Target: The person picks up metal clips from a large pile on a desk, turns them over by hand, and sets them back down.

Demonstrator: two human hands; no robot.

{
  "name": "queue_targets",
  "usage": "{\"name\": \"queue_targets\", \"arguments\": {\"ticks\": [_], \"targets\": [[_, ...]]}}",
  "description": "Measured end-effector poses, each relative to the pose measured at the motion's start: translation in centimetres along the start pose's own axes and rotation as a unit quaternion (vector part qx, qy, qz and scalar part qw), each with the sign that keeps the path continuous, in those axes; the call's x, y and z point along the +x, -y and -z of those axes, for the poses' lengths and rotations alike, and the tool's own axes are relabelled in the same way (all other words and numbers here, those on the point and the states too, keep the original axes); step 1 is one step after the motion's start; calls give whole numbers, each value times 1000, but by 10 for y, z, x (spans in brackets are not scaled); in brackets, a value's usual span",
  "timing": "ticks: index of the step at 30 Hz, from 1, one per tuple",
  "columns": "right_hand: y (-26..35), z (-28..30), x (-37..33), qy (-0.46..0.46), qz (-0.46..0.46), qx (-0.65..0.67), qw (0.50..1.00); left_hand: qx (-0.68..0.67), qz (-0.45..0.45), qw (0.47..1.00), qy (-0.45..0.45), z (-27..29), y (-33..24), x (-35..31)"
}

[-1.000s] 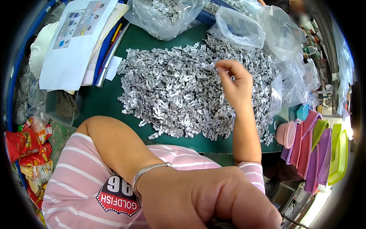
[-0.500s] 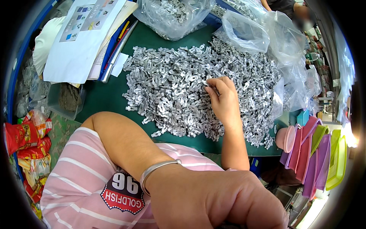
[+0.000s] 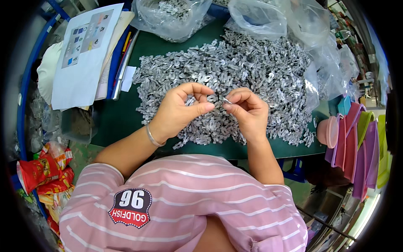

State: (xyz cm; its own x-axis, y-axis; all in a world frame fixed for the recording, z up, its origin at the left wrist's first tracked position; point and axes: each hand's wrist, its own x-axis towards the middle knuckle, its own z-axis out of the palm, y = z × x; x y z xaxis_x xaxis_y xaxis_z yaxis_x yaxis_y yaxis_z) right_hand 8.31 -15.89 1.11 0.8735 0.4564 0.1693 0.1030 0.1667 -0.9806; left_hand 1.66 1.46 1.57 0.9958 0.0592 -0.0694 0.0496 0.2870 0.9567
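A wide, shallow heap of small silver-grey metal pieces, each with a looped shape, covers much of the green tabletop. Above the heap's middle, my right hand pinches one small metal piece between thumb and forefinger. Facing it from the left is my left hand, with a bracelet at the wrist. Its thumb and forefinger are apart, and nothing shows between them. The two hands' fingertips are close together but not touching.
Clear plastic bags of metal pieces stand at the back, others at the right. Papers and pens lie at the left beside a plastic tub. Coloured plastic baskets hang at the right, near a pink cup.
My left hand has come up from close below the camera to the heap, opposite the right. My right hand has lifted off the heap with a metal piece. The view has shifted slightly.
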Motion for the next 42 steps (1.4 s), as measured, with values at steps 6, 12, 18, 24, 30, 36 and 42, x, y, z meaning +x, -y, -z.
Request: {"name": "queue_targets", "arguments": {"ticks": [6, 12, 18, 24, 30, 36, 42], "targets": [[-14, -7, -11, 68, 30, 79, 994, 110, -132, 985, 11, -5, 2, -4], [-4, -11, -15, 39, 77, -85, 993, 160, -207, 965, 11, -5, 8, -9], [2, -24, -18, -31, 100, 22, 994, -171, 86, 981, 14, -4, 15, -12], [9, -19, -16, 40, 223, -199, 953, -154, 126, 980, 15, -7, 12, -11], [3, -12, 3, -14, 270, -405, 874, -383, 238, 891, 53, 1, 7, -11], [-10, 2, 36, -18, 190, -571, 798, -336, 226, 911, 70, -1, 5, -11], [-3, -5, 41, -31, 163, -591, 789, -316, 209, 924, 47, -1, 7, -11]]}}
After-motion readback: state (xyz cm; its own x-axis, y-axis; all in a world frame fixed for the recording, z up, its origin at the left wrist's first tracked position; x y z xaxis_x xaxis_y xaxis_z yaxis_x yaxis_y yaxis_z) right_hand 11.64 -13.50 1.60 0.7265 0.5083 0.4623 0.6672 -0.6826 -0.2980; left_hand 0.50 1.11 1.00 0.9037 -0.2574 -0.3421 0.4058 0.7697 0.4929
